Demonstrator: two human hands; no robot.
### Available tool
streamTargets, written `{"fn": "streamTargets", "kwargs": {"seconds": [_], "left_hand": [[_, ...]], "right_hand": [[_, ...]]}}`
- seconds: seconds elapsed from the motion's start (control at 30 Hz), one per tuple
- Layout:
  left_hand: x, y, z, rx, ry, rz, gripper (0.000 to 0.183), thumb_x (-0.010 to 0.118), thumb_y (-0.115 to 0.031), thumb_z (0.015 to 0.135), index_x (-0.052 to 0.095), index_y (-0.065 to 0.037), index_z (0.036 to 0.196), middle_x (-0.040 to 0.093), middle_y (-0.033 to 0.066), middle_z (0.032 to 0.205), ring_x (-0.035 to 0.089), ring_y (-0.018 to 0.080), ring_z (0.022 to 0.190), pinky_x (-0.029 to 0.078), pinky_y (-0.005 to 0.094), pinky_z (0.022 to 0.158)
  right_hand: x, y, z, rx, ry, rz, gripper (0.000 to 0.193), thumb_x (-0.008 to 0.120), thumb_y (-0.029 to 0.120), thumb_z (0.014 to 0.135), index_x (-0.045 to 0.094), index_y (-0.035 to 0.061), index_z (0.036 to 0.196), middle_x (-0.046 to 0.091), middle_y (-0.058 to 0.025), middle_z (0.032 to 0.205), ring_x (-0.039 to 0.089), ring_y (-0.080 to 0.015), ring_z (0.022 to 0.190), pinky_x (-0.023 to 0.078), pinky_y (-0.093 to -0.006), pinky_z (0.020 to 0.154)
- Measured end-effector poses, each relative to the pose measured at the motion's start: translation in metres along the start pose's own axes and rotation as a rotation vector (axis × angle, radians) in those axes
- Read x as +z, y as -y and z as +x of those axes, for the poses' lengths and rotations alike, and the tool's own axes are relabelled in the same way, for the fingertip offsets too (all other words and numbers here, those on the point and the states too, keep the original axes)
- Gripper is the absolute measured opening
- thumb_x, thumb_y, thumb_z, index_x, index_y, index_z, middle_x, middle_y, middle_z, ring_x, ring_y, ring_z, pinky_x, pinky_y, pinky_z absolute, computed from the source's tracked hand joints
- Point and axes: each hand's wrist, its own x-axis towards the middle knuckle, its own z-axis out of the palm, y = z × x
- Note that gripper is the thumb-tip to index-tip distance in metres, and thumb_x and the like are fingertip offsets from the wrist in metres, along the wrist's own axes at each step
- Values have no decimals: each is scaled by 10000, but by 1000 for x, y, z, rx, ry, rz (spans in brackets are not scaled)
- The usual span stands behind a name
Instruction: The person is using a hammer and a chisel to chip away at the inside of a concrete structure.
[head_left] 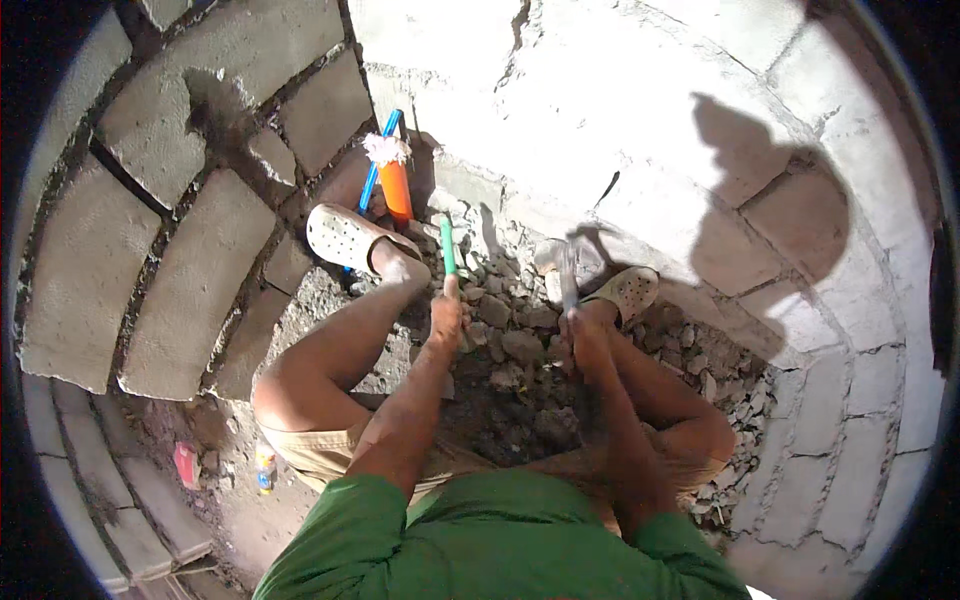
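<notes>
My left hand (447, 318) is closed around the lower end of a green rod (447, 246), which looks like a chisel. Its far end points away from me over broken stone. To the right, my right hand (588, 325) grips the handle of a hammer (569, 275), blurred by motion, its head near a pale stone block. Grey rubble (515, 345) lies between and below both hands. The two tools are apart.
An orange tube (396, 192) with a pinkish tuft and a blue frame-like bar (370, 185) stand by my left clog (345, 232). My right clog (634, 291) is beside the hammer. Stone-block walls (600, 110) surround me. A red packet (186, 465) and small bottle (264, 470) lie lower left.
</notes>
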Motion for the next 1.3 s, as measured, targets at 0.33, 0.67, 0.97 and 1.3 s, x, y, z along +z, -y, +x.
{"fn": "streamTargets", "kwargs": {"seconds": [0.33, 0.67, 0.97, 1.3], "left_hand": [[47, -123, 35, 607, 17, 599, 545, 507, -476, 997, 606, 43, 860, 595, 138, 662, 591, 266, 626, 450, 396, 602], [50, -113, 58, 723, -55, 904, 526, 482, -513, 988, 598, -3, 940, 635, 290, 754, 628, 489, 786, 484, 533, 686], [56, -108, 56, 902, -113, 992, 452, 524, -461, 990, 558, -30, 862, 579, 225, 641, 601, 454, 663, 455, 504, 587], [66, -113, 44, 903, -92, 1080, 456, 527, -478, 977, 554, -28, 908, 631, 239, 691, 636, 441, 696, 483, 522, 604]], "right_hand": [[10, 26, -46, 420, -80, 32, 667, 364, 565, 1015, 592, -37, 843, 577, -177, 688, 551, -296, 653, 437, -470, 640], [-12, 102, -26, 207, -248, 96, 459, 455, 444, 1019, 611, 34, 880, 578, -67, 640, 514, -159, 536, 415, -334, 502], [-36, 153, -4, -378, -369, 61, 441, 535, 448, 944, 541, 12, 1007, 524, -63, 679, 504, -157, 535, 402, -314, 481], [-20, 154, 81, -415, -323, -675, 307, 697, 275, 879, 626, -13, 960, 655, -278, 895, 644, -428, 770, 526, -433, 648]]}}
